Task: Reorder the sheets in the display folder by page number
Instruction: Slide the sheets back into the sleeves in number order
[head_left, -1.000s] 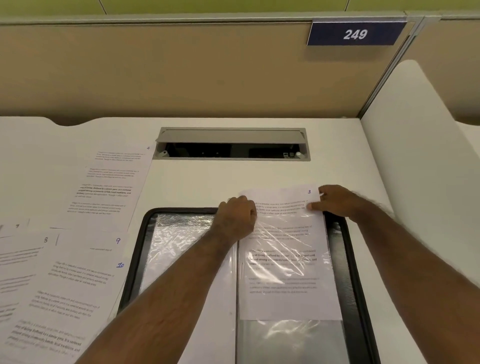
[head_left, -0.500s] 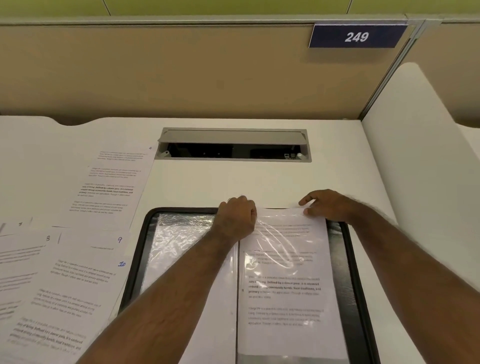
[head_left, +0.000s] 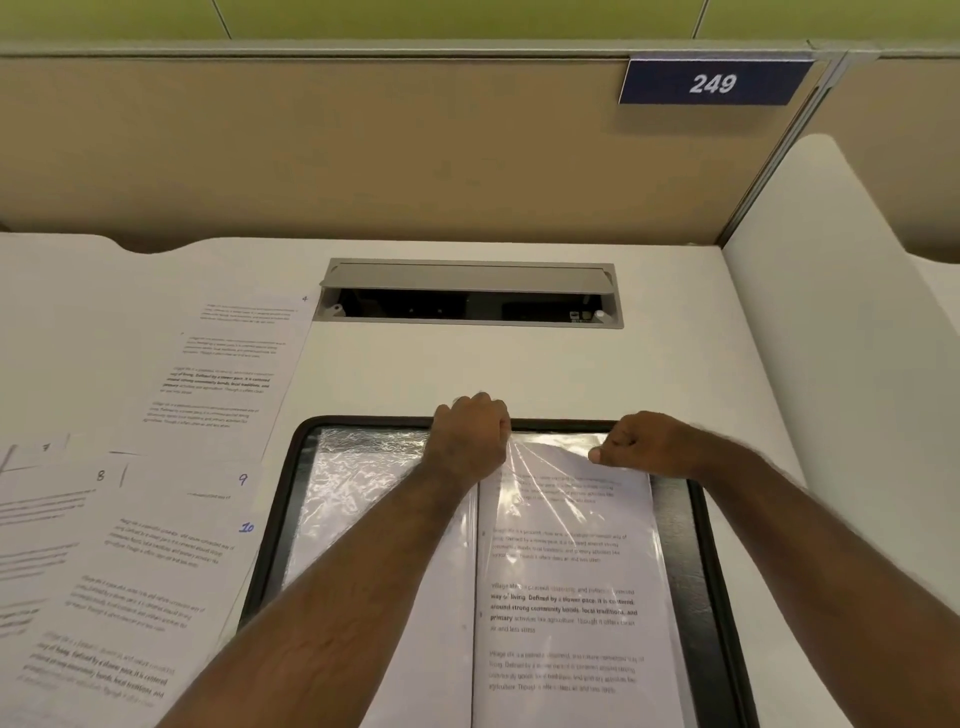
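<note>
Folder (head_left: 696, 519) lies open on the worktop (head_left: 467, 364), black rim showing round the clear sleeves. One printed sheet (head_left: 566, 597) sits fully inside the right sleeve (head_left: 535, 467); its page number is hidden under the hands. Left sleeve looks empty, hard to be sure. Loose sheets marked 4 (head_left: 234, 364), 7, 8, 9 (head_left: 208, 493) and 10 (head_left: 130, 597) lie on the worktop left of the folder, so most filing is left, I judge. Left hand (head_left: 470, 439): fingers curled, pinching the sleeve's top edge at the spine. Right hand (head_left: 649, 447): fingers curled on the sleeve mouth at the sheet's top; whether it grips plastic or paper, cannot tell. Both forearms reach straight forward.
</note>
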